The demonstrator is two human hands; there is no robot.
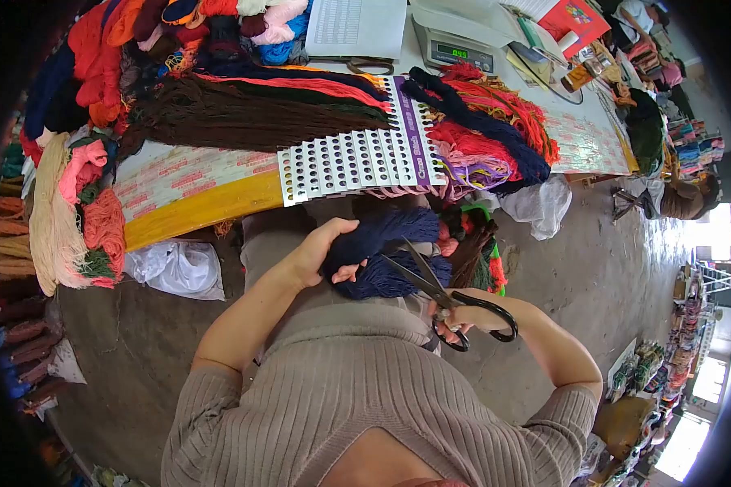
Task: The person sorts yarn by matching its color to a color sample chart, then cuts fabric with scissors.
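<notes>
A bundle of dark navy yarn [390, 235] rests over my lap, just below the table edge. My left hand [321, 253] is wrapped round its left side, with some fingertips showing among the strands. My right hand [461, 315] holds black-handled scissors [430, 286]; their blades are apart and point up and left over the navy yarn. Above the bundle, a white card with rows of holes and a purple strip [353, 162] lies at the table's edge. Long dark brown strands [252, 114] reach it from the left.
On the table [203, 191] are piled coloured yarns [97, 61], red and navy skeins [495, 122], a digital scale [459, 53] and a paper sheet [356, 28]. White bags [175, 268] hang or lie below the edge. Other people [682, 199] are far right.
</notes>
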